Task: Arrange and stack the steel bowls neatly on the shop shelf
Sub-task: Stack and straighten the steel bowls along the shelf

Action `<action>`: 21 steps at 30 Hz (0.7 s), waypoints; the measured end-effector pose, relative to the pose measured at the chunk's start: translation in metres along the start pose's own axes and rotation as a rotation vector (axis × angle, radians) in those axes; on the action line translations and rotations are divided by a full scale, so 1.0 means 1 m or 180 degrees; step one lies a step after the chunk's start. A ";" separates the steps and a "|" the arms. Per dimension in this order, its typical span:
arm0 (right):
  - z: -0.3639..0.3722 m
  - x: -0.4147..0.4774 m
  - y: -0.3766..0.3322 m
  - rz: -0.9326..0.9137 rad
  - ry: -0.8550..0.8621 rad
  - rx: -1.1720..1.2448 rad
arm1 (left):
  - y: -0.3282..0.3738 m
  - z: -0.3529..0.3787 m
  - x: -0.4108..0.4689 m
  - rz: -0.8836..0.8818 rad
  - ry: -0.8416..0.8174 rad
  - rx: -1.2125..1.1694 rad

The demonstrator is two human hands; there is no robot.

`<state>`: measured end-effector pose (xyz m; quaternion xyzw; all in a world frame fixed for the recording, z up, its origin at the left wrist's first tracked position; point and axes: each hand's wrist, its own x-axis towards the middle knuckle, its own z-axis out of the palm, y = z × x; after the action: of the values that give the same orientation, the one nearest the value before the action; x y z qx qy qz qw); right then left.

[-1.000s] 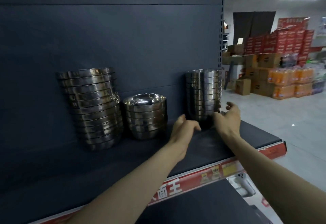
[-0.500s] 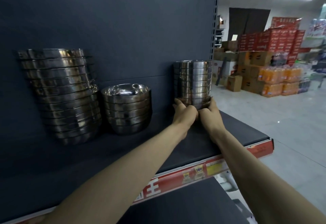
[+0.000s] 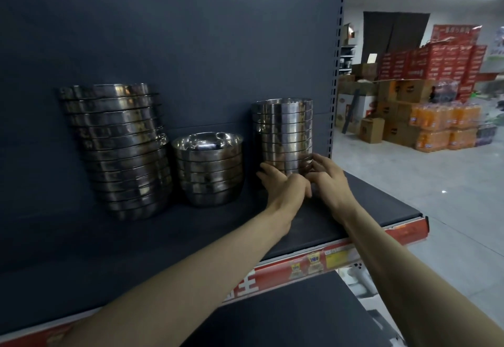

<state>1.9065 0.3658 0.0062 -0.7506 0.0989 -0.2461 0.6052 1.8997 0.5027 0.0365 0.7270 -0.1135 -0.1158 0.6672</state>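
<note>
Steel bowl stack point(image 3: 283, 133) standing at the right end of the shelf point(image 3: 376, 210), gripped at its base by 2 hands.
The left hand point(image 3: 283, 187) and right hand point(image 3: 328, 180) curl their fingers round the lowest bowls; held so low, the tall stack may tip or shed bowls if moved sharply.

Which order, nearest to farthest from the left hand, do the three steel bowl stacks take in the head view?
1. Right-hand stack of shiny steel bowls: the left hand grips its base.
2. Short middle stack of steel bowls: just leftward.
3. Tall leaning stack of wide steel bowls: far left.
</note>
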 end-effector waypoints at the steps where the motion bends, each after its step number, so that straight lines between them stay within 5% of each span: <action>1: 0.001 -0.002 -0.003 -0.0024 -0.0070 0.0032 | 0.000 -0.002 -0.005 0.0007 0.0025 -0.0032; 16: 0.004 0.003 -0.001 -0.0304 -0.0036 -0.0281 | -0.007 -0.072 -0.058 0.0409 -0.0264 0.0216; 21: 0.010 -0.004 -0.011 -0.0441 0.0446 -0.0571 | -0.018 -0.164 -0.098 0.1035 0.0345 0.0796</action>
<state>1.9065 0.3787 0.0140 -0.7877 0.1104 -0.3294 0.5088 1.8596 0.6898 0.0336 0.7814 -0.2067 0.0476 0.5868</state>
